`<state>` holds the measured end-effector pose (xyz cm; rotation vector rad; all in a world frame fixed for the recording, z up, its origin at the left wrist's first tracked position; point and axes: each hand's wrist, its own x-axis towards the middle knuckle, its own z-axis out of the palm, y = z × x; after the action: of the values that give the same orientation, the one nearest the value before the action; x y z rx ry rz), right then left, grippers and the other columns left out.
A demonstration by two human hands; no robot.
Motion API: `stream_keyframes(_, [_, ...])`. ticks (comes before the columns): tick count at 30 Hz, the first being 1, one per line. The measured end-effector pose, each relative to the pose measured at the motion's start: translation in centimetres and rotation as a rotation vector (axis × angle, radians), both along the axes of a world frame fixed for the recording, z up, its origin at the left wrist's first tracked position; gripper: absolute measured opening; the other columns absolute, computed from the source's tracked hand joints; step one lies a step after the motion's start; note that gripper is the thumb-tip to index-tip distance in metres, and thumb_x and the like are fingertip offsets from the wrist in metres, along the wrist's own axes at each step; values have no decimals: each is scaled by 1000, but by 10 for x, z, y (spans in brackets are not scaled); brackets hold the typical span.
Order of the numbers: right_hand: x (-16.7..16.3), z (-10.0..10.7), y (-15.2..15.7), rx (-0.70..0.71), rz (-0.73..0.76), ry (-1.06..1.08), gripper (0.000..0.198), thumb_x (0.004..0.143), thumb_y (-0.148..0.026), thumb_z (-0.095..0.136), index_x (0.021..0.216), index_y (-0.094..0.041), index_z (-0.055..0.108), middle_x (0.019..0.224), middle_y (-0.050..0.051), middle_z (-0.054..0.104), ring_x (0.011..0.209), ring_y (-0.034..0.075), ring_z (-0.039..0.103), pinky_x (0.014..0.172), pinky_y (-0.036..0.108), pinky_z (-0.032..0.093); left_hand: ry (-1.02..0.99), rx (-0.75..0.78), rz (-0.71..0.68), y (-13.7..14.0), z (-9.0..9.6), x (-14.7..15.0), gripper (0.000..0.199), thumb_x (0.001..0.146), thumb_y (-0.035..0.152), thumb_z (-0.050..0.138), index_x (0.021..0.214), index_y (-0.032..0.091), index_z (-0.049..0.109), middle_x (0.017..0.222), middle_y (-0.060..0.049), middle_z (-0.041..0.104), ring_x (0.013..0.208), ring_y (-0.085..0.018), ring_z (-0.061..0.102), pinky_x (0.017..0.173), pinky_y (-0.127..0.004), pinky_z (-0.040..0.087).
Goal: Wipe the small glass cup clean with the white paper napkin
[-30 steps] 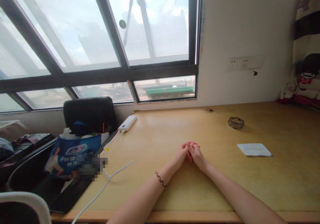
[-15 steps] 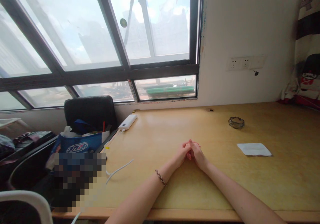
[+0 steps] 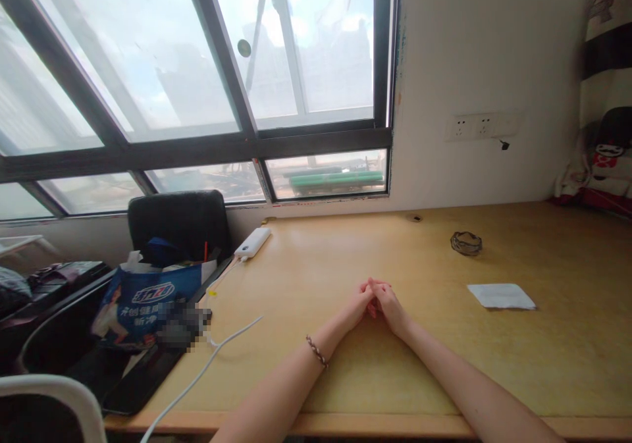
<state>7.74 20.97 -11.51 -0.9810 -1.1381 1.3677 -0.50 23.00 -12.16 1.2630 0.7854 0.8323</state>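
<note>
My left hand [image 3: 363, 301] and my right hand [image 3: 388, 301] are clasped over the wooden table [image 3: 419, 377], fingers closed and interlaced with each other. No object shows in either hand; the space between the palms is hidden. A braided bracelet [image 3: 316, 351] circles my left wrist. To the right of my hands lies a folded white paper or tissue [image 3: 501, 296], untouched. Behind that sits a dark twisted ring-shaped item [image 3: 467, 243], its kind unclear.
A white power bank [image 3: 253, 243] with a cable rests at the table's back left corner. Another white cable [image 3: 217, 347] crosses the left edge. Beside the table, a blue bag [image 3: 148, 298] stands on a black chair [image 3: 178, 219]. Wall sockets [image 3: 473, 126] are above the table's back edge.
My clasped fingers have shifted slightly left and settled a little lower. Both forearms stay nearly still, and the objects on the table have not moved.
</note>
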Motion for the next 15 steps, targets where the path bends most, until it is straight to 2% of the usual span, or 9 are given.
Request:
stream_keyframes(4, [0,3,-2,-3,-2,16,46,68,-60,47,49,-18,44,34,-5,40,30,7,36,32,20,24,2,6,4,1,-1,0,43,72,48,46,91,12,59,73,-9,62,52,-11,54,36,-16,32])
stream_keyframes(10, [1,6,-3,-3,8,10,46,67,-60,47,49,-18,46,35,-4,40,30,7,36,32,20,25,-6,7,2,2,-1,1,41,70,46,49,90,12,59,76,-9,62,50,-11,52,34,-17,30])
stream_keyframes(15, [1,3,-2,9,26,13,46,68,-60,46,50,-17,46,35,-5,40,30,7,36,32,20,24,13,6,8,2,-1,1,42,69,46,48,90,11,59,71,-8,61,47,-9,50,35,-17,31])
